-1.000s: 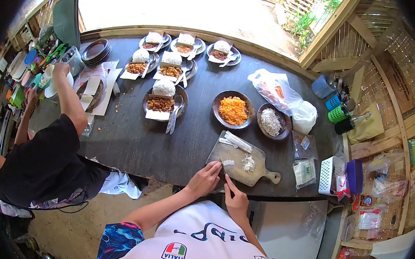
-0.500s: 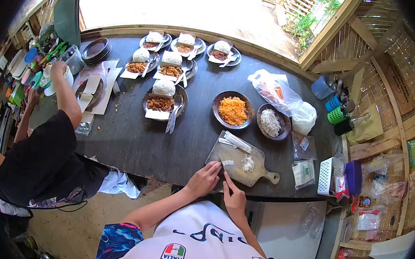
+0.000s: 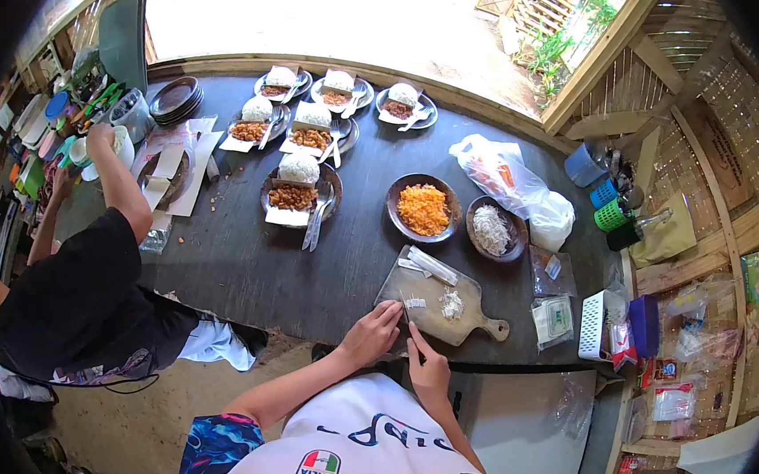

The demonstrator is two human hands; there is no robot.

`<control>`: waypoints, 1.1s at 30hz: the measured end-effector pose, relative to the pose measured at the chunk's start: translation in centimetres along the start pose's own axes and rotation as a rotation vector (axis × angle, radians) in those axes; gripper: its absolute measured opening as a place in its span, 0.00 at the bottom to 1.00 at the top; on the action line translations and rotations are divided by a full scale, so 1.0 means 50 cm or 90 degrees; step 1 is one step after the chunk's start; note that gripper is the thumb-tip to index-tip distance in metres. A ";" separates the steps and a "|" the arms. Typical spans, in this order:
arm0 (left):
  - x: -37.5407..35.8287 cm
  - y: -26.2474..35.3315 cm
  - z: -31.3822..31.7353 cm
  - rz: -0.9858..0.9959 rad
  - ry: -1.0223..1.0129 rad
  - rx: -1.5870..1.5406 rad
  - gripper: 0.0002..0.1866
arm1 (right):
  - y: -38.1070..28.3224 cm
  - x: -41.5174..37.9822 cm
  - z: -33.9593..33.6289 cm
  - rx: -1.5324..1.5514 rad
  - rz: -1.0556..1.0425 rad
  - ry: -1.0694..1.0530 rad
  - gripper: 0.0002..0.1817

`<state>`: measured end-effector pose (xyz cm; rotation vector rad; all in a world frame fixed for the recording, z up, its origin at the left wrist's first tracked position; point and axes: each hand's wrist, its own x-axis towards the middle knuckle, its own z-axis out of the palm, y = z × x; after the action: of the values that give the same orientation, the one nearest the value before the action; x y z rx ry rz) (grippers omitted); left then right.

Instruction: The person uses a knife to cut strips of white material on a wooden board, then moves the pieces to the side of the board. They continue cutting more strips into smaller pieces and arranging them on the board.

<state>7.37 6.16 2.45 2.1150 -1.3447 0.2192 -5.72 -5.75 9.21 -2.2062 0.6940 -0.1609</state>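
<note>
A wooden cutting board (image 3: 471, 319) with a handle lies at the table's near edge. On it are thin white slices (image 3: 415, 304), a small heap of white shreds (image 3: 451, 303) and pale white sticks (image 3: 433, 266). My left hand (image 3: 374, 331) is closed at the board's left edge, its fingertips beside the slices; what they pinch is hidden. My right hand (image 3: 428, 369) grips a knife (image 3: 410, 317), seen nearly edge-on, with the index finger stretched along it. The blade stands between my left fingertips and the slices.
Behind the board are bowls of orange shreds (image 3: 424, 210) and white shreds (image 3: 491, 230), beside a plastic bag (image 3: 501, 167). Several plates of rice (image 3: 299, 167) stand farther back. At left, a person in a black shirt (image 3: 82, 305) works at the table. A white basket (image 3: 593, 327) stands right.
The view has shifted slightly. My hands stay at the same place on the board with hardly any movement. The other person's hand near the white container has moved a little.
</note>
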 end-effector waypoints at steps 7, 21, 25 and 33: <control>0.004 0.002 -0.001 0.004 0.029 0.004 0.21 | 0.016 0.014 0.018 0.015 -0.024 0.028 0.21; 0.004 0.000 0.002 -0.007 0.031 -0.022 0.21 | 0.011 -0.004 0.002 -0.031 -0.017 0.023 0.21; 0.001 0.005 -0.002 -0.019 0.026 -0.038 0.21 | 0.005 -0.011 -0.002 -0.027 -0.018 0.026 0.21; 0.007 0.003 -0.002 -0.025 0.045 -0.037 0.20 | 0.012 -0.010 -0.002 -0.014 -0.005 0.004 0.21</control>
<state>7.41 5.91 2.73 2.0641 -1.2525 0.2335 -6.44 -5.89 8.89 -2.2308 0.6932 -0.1657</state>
